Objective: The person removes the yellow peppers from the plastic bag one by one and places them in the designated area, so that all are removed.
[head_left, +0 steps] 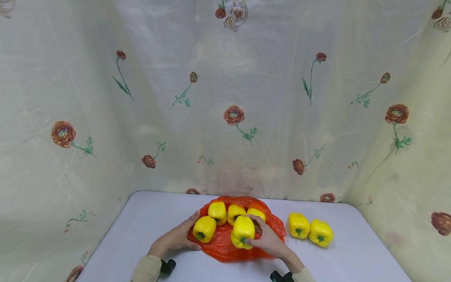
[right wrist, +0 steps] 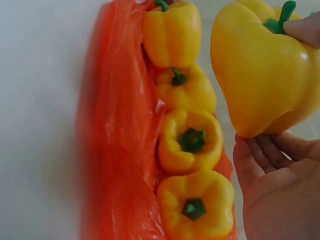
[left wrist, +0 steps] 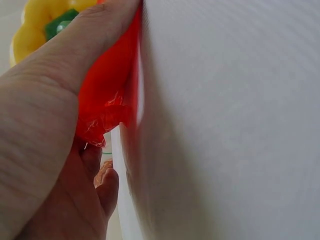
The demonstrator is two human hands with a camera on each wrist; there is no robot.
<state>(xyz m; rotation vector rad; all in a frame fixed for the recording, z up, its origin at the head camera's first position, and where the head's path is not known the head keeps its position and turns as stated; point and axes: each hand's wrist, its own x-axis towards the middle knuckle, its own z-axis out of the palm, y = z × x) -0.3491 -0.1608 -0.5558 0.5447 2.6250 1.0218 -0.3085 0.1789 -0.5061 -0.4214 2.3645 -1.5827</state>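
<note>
My right hand [head_left: 268, 239] grips a yellow bell pepper [head_left: 243, 230] over the red plastic bag [head_left: 222, 244]. In the right wrist view the thumb lies by the green stem of this held pepper [right wrist: 255, 70], and fingertips support its other end. Several more peppers sit in a row in the bag, among them one at the left end [head_left: 204, 229] and one near the middle [head_left: 217, 213]. At the bag's left edge my left hand [head_left: 181, 234] holds the side, thumb in front and fingers behind; red plastic [left wrist: 107, 85] shows between them in the left wrist view.
Two yellow bell peppers, a left one [head_left: 299, 225] and a right one [head_left: 320, 233], lie side by side on the white table [head_left: 356, 250], right of the bag. A flowered curtain [head_left: 267, 156] hangs behind the table and along both sides.
</note>
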